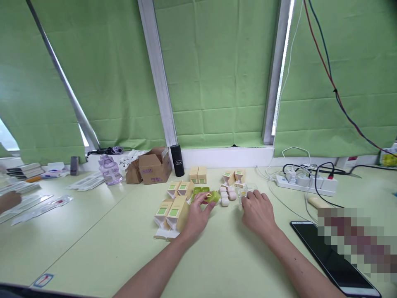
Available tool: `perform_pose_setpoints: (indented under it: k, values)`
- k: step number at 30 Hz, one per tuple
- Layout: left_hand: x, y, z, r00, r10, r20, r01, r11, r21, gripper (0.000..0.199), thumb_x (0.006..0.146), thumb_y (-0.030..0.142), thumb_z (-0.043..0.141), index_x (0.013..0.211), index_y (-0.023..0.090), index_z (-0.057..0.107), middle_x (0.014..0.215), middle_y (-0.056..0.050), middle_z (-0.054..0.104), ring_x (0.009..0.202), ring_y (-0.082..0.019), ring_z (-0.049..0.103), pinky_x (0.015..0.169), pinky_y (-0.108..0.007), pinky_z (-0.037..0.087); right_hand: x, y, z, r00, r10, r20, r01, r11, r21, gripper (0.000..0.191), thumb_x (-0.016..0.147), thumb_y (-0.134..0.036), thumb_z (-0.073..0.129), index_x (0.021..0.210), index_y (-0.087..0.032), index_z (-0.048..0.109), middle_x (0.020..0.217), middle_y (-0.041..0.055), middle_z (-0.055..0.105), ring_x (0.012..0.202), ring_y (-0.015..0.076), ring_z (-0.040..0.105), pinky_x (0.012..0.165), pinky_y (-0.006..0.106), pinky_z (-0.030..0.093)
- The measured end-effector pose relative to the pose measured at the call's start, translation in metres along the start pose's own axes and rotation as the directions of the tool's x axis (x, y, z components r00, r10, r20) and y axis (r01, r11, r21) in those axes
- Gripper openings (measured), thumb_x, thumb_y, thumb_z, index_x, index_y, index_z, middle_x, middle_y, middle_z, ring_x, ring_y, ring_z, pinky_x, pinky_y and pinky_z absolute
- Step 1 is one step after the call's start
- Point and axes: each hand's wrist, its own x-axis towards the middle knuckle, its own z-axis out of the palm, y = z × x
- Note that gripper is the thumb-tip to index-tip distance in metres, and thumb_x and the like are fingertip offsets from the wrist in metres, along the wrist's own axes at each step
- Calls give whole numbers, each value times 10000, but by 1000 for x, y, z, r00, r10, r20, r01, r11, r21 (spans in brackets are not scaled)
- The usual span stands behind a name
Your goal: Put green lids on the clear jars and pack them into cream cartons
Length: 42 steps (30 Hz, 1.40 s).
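Note:
My left hand point(197, 215) pinches a small rounded green piece point(213, 196) above the table. Just behind it lie several green square pieces point(200, 191). To its right, small whitish-pink blocks point(228, 195) stand in a cluster. My right hand point(258, 212) is curled, fingers down, beside small clear plastic pieces point(242, 190); its fingertips are hidden, so I cannot tell what they hold. Open cream cartons with green labels point(175, 212) stand left of my left hand. More cream cartons point(198, 175) are behind, and a smaller pair point(234, 177) sits farther right.
A cardboard box point(155, 167), a black bottle point(177, 160) and a purple bottle point(111, 170) stand at the back. On the right are a power strip point(327, 186) with cables and a large phone point(328, 256). Another person's hand point(9, 201) is at far left near plastic packets point(43, 209).

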Motion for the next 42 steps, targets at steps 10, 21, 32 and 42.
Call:
perform_pose_setpoints:
  k: [10, 21, 32, 42]
  values:
    - [3, -2, -1, 999, 33, -21, -33, 999, 3, 468, 916, 612, 706, 1078, 178, 772, 1166, -118, 728, 1061, -259, 693, 918, -362, 560, -18, -50, 4, 929, -370, -18, 363, 898, 249, 190, 715, -112, 701, 887, -188, 676, 1006, 114, 667, 967, 273, 563, 782, 372, 342]
    - [5, -2, -2, 998, -45, -37, 42, 997, -69, 563, 871, 689, 713, 1099, 177, 763, 1183, -122, 763, 1082, -272, 714, 932, -356, 560, -14, -37, 22, 983, -87, 164, -48, 735, 677, 594, 732, -95, 712, 1284, -235, 544, 1242, 86, 689, 973, 225, 691, 751, 282, 451]
    - [7, 6, -3, 996, -90, -13, 86, 982, -170, 627, 838, 742, 707, 1081, 166, 763, 1081, -112, 792, 1022, -285, 751, 887, -367, 592, -5, -37, 43, 980, 12, 200, -194, 298, 935, 432, 637, -147, 725, 1056, -235, 668, 1024, 32, 724, 904, 223, 639, 747, 310, 500]
    - [8, 6, -4, 994, -101, -34, 93, 979, -183, 637, 827, 750, 711, 1047, 155, 776, 1045, -116, 801, 1002, -273, 742, 879, -353, 585, -1, -36, 22, 939, -93, 332, -303, -681, 666, 384, 739, -452, 889, 1022, -225, 765, 997, 68, 724, 838, 227, 677, 757, 396, 579]
